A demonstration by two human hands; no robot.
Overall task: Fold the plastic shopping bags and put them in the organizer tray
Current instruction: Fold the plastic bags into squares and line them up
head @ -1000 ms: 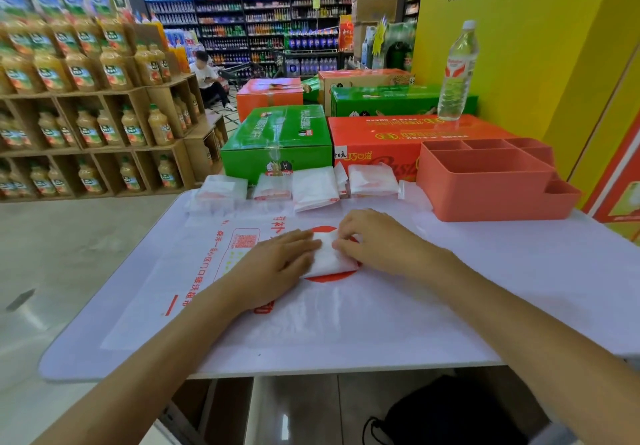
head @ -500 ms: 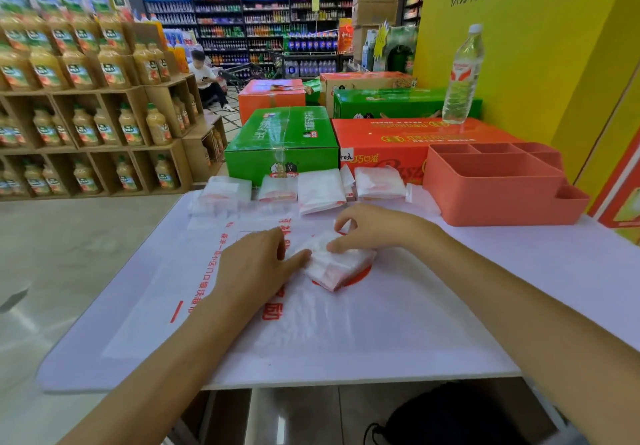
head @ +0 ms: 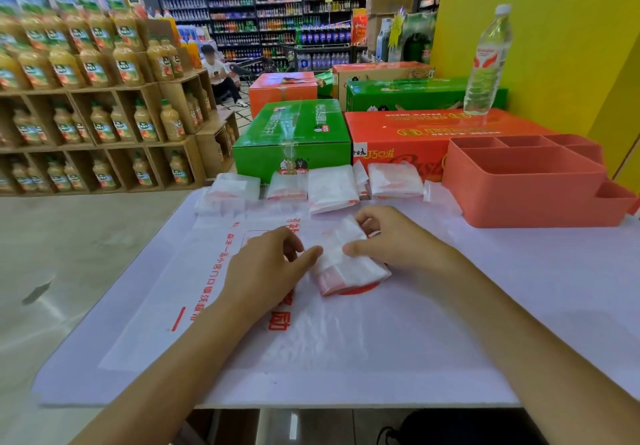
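A folded plastic bag (head: 349, 264), white with a red strip along its near edge, lies near the middle of the tabletop (head: 519, 323), on top of a larger flat bag (head: 311, 340) printed with red characters that is spread toward the near edge. The folded bag's long axis runs diagonally, from near right to far left.

The right hand (head: 398, 247) is the closer one: its thumb presses the top of the packet and its curled fingers grip the far end, so it holds the bag. The left hand (head: 270, 271) rests just left of it, relaxed and loose, one fingertip touching the packet's left edge without gripping.

Half a second earlier the packet lay flatter and more crosswise; now its far end is tilted up and turned, and the left hand has eased off.

Farther back, a row of already folded bags (head: 332, 188) sits along the far edge. The coral organizer tray (head: 530, 191) stands at the far right corner, its compartments apparently empty, well apart from the packet and on the right hand's side.
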